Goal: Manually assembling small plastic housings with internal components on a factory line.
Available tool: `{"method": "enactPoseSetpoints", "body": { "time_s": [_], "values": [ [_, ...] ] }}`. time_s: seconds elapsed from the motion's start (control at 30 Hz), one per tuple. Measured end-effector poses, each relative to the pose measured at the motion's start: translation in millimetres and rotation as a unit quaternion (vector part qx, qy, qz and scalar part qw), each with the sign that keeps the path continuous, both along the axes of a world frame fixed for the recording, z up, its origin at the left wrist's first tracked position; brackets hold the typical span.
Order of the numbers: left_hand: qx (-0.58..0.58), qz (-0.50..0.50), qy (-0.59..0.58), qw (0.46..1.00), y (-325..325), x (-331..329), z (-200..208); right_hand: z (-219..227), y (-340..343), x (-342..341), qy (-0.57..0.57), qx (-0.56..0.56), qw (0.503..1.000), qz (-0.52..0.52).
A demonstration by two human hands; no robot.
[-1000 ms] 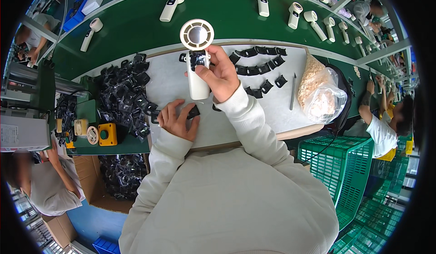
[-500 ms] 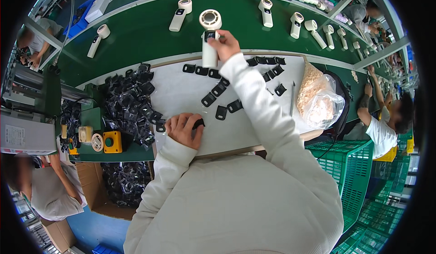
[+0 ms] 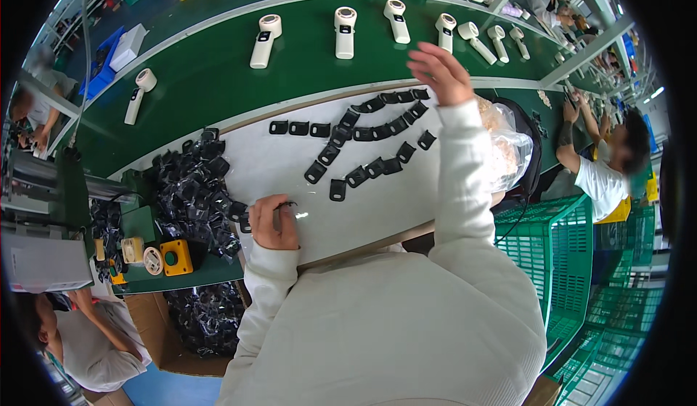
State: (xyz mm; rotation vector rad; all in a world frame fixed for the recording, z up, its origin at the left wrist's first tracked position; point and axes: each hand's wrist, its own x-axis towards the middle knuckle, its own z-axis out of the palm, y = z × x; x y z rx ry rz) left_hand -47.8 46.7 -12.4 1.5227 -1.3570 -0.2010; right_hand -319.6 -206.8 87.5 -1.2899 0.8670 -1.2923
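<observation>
My left hand (image 3: 274,222) rests on the white work surface (image 3: 377,221) with its fingers curled. A thin dark edge of a small black plastic part shows between thumb and fingers; most of it is hidden. My right hand (image 3: 444,76) is raised over the far edge of the work surface, fingers apart and holding nothing. Beyond it, on the green conveyor belt (image 3: 305,65), lie several white handheld fans, among them one fan (image 3: 345,34) with a black panel on its handle. Black plastic parts (image 3: 340,136) are laid out in rows between my hands.
A heap of film-wrapped black parts (image 3: 192,188) lies on the left, beside a yellow box with a green button (image 3: 176,257). More fill a cardboard box (image 3: 149,326) below. On the right are a clear plastic bag (image 3: 508,159) and green crates (image 3: 541,261). Co-workers sit on both sides.
My right hand has let go of the white fan, now on the belt, and moved right with its fingers opened. The left hand has stayed near its place. The view has shifted somewhat.
</observation>
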Motion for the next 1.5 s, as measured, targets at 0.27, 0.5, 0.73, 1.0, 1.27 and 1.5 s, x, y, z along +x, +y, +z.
{"method": "enactPoseSetpoints", "body": {
  "time_s": [0.27,0.5,0.73,1.0,1.27,1.5],
  "values": [
    [0.113,-0.029,0.118,0.986,-46.1,1.0,5.8,-25.8,124.3,-122.4,0.170,0.083,0.974,-0.122],
    [0.042,0.010,-0.259,0.965,-68.8,-33.7,-3.4,-90.0,83.5,-58.1,0.548,-0.277,0.764,-0.198],
    [0.142,-0.053,-0.044,0.987,-45.7,-24.6,0.9,-89.9,74.2,-58.9,0.664,-0.133,0.730,-0.098],
    [0.120,0.020,-0.206,0.971,-30.1,-81.7,5.3,-93.3,87.1,-34.3,0.555,-0.098,0.826,-0.027],
    [0.181,-0.136,-0.059,0.972,-31.6,-65.6,14.9,-84.9,92.2,-46.5,0.466,-0.072,0.879,-0.069],
    [0.130,-0.038,-0.270,0.953,-61.0,-92.9,0.9,-65.1,103.9,-26.8,0.483,-0.002,0.875,-0.040]
  ]
}}
